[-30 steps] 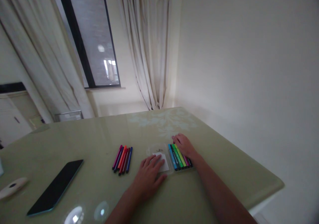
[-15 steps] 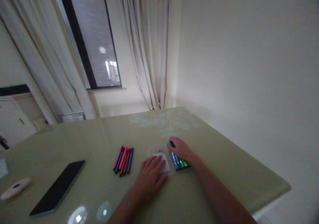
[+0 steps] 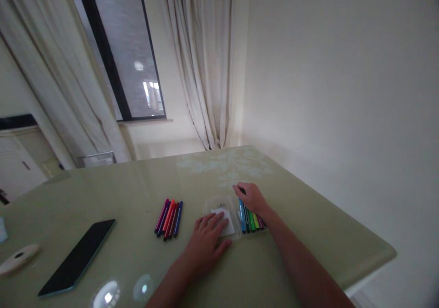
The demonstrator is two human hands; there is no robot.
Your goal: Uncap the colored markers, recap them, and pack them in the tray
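My left hand (image 3: 206, 241) lies flat with its fingers spread across the clear plastic lid (image 3: 219, 203) and the white card (image 3: 230, 225) in it. Right beside the lid is the clear case holding a row of felt-tip pens (image 3: 253, 221) in blue, green, yellow and purple. Over the far end of this row, my right hand (image 3: 253, 197) is closed with thumb and fingers pinched on a felt-tip pen (image 3: 242, 190). Only its dark end shows; the rest is hidden by the hand. Left of my left hand, several red, purple, orange and blue felt-tip pens (image 3: 168, 219) lie in a loose bunch.
A black tablet-like slab (image 3: 78, 257) rests at the left of the table (image 3: 137, 184). Farther left is a white oval object (image 3: 18, 258) with a dark spot. Curtains (image 3: 202, 61) and a window stand behind; a bare wall (image 3: 336, 93) borders the right.
My right hand has risen slightly and drawn toward the far end of the case, with a dark pen end now between its fingers. My left hand has stayed on the lid.
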